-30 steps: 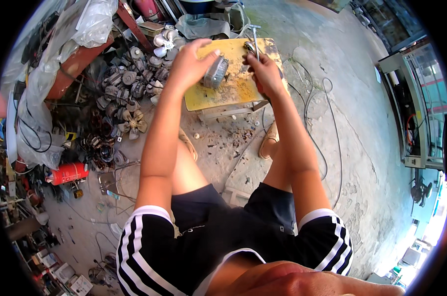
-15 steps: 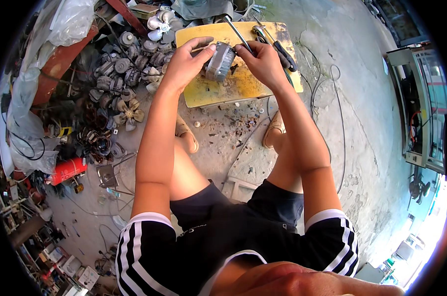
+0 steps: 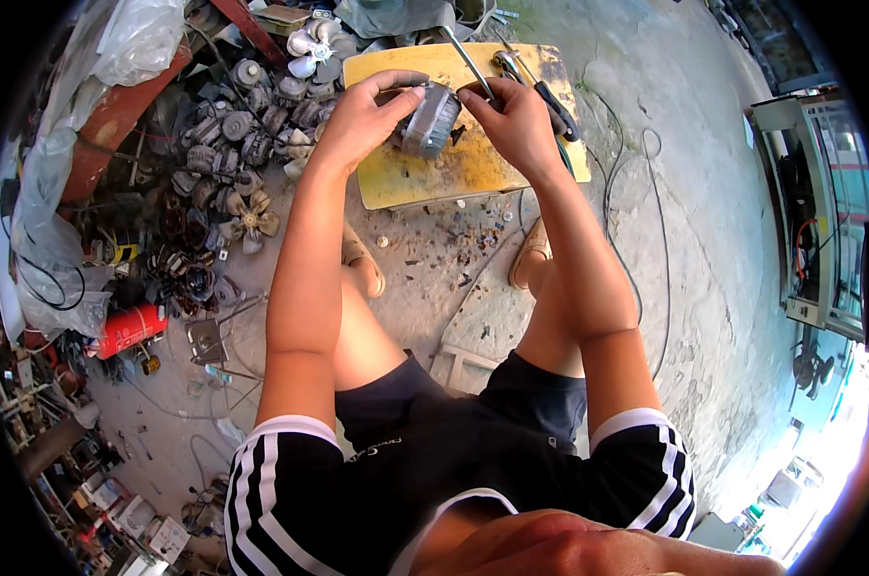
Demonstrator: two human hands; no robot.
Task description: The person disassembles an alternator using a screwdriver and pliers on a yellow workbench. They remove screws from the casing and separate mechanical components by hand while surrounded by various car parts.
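On a worn yellow board (image 3: 396, 187) lies a small grey electric motor (image 3: 432, 120) with a finned metal body. My left hand (image 3: 369, 120) is closed on the motor's left side, thumb on top of it. My right hand (image 3: 513, 123) is closed at the motor's right upper edge, thumb and forefinger pinched together. A thin metal shaft (image 3: 467, 60), apparently a screwdriver's, slants up and left out of my right hand; my fingers hide its lower end. Whether the fingertips also pinch a small part of the motor cannot be made out.
Pliers and other dark-handled tools (image 3: 555, 110) lie at the board's right side. Many old motors (image 3: 238, 127) and fans (image 3: 250, 219) are heaped at left. Small debris (image 3: 453, 240) litters the floor, a cable (image 3: 663, 240) runs at right, and a red cylinder (image 3: 132, 329) lies lower left.
Both hands stay at the motor. My left hand has shifted slightly to the right with it, and the metal shaft in my right hand has moved a little to the right.
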